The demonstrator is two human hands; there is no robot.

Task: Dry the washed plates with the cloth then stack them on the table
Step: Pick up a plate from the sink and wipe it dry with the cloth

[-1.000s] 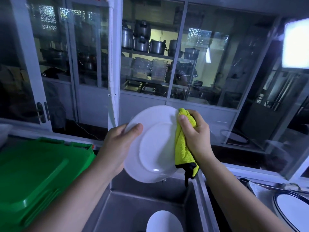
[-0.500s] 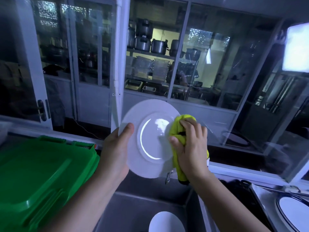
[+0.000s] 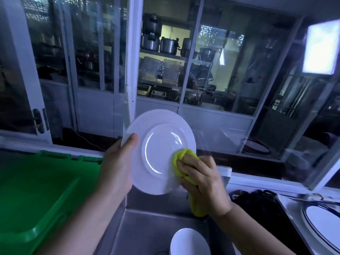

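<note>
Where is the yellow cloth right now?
In the head view, right of centre: the yellow cloth is bunched in the right hand, pressed low on the white plate.

We see through a single wide-angle camera on our head, facing forward and down, near our left hand (image 3: 117,162) and right hand (image 3: 200,177) gripping plate (image 3: 160,140) and cloth (image 3: 182,155), sink (image 3: 145,234) under the grip, window (image 3: 230,89) beyond it

This is the washing-up corner of a commercial kitchen. A deep stainless-steel sink basin (image 3: 147,234) sits beside a big green plastic bin lid (image 3: 36,190). Beyond the white-framed glass partition (image 3: 132,74), steel shelving carries large metal stockpots (image 3: 168,46), clear plastic storage tubs (image 3: 171,70) and shallow steel trays (image 3: 158,93).
</note>
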